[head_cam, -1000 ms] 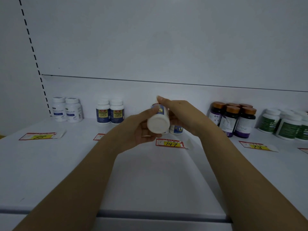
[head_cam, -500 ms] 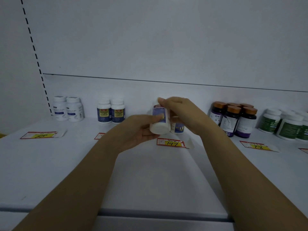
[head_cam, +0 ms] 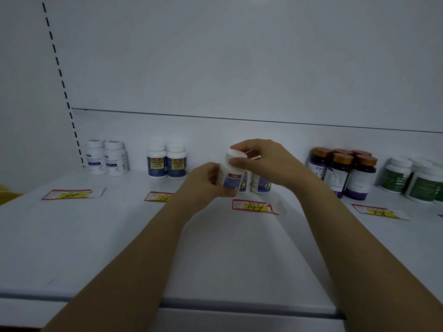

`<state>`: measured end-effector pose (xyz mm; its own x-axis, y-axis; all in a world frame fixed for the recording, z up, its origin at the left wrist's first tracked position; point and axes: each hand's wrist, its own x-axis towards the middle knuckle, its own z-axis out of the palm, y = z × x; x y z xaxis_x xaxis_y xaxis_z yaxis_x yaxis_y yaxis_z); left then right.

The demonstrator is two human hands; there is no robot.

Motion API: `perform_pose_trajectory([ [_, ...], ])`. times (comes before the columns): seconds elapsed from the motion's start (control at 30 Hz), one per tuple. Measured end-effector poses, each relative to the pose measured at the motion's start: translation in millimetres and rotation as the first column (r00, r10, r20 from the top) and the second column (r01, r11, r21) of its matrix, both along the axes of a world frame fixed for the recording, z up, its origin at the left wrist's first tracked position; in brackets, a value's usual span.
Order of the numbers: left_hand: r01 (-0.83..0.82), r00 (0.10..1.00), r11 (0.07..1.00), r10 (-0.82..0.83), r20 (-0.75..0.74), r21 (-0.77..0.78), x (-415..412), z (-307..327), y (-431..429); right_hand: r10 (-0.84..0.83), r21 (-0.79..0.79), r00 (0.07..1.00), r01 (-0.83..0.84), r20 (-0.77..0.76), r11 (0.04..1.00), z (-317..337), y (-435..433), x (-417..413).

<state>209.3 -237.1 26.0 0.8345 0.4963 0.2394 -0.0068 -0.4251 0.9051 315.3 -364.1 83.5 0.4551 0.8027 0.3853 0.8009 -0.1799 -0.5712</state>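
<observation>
Both forearms reach forward over the white shelf (head_cam: 115,240). Just behind the price tag (head_cam: 253,206), which has "147" handwritten on yellow, both hands hold the white pill bottle (head_cam: 230,175). Its long axis is almost vertical, cap up, with the top leaning a little to the right. The blue label faces the camera, but its print is too blurred to read. The left hand (head_cam: 206,182) curls around the lower body. The right hand (head_cam: 265,161) pinches the cap from above. Farther behind the tag stand two similar bottles (head_cam: 260,185).
</observation>
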Motion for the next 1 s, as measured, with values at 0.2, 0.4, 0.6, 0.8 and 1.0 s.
perform_pose_trajectory([
  [0.2,-0.068,0.997,0.994,0.070,-0.027,0.081,0,-1,-5,-0.036,-0.134,0.977,0.065,0.210,0.989,34,16,2],
  [0.4,0.042,0.979,0.943,0.028,-0.202,0.331,-3,-9,-20,-0.073,-0.117,0.963,0.106,0.258,0.987,57,54,18],
  [0.6,0.161,0.865,0.789,0.176,-0.469,0.592,1,-23,-15,-0.112,-0.108,0.950,0.149,0.290,0.983,46,88,32],
  [0.8,0.240,0.800,0.760,0.197,-0.566,0.604,3,-26,-15,-0.116,-0.222,0.939,0.194,0.323,0.956,23,104,44],
  [1.0,0.247,0.798,0.747,0.204,-0.567,0.617,4,-28,-14,-0.116,-0.304,0.905,0.255,0.409,0.918,10,107,42],
])
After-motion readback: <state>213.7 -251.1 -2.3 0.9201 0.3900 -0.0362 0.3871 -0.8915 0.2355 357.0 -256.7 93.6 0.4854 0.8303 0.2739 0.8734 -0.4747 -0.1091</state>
